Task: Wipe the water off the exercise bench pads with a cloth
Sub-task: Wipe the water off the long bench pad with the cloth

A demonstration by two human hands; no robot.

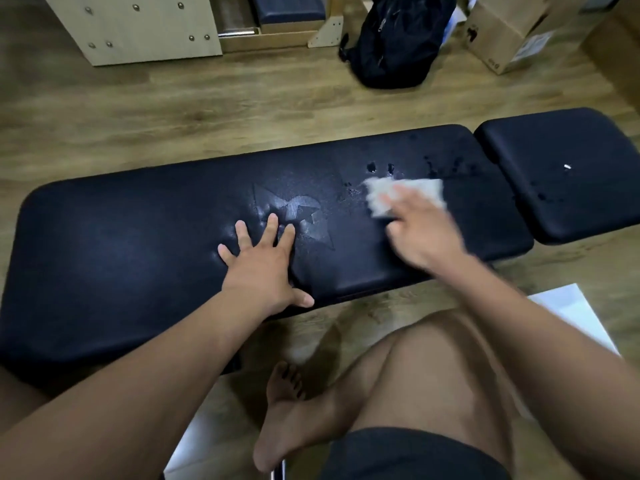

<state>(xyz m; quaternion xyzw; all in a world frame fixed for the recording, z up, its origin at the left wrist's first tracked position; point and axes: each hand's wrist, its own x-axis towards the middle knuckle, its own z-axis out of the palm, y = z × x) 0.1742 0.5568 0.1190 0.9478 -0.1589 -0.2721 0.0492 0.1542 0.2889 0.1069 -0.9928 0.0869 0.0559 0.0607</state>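
Observation:
A long black bench pad (138, 244) lies across the view, with a smaller black seat pad (561, 168) to its right. Water drops (446, 168) sit on the long pad's right part, and a few drops (547, 197) lie on the small pad. My right hand (422, 230) presses a white cloth (405, 194) flat on the long pad just below the drops; the hand is blurred. My left hand (263, 265) rests flat, fingers spread, on the pad's middle beside an embossed logo (298, 213), holding nothing.
A black backpack (398, 39) and a cardboard box (509, 32) stand on the wooden floor beyond the bench. Light wooden furniture (138, 29) is at the back left. My bare knee and foot (287, 410) are in front of the bench, over white paper (571, 313).

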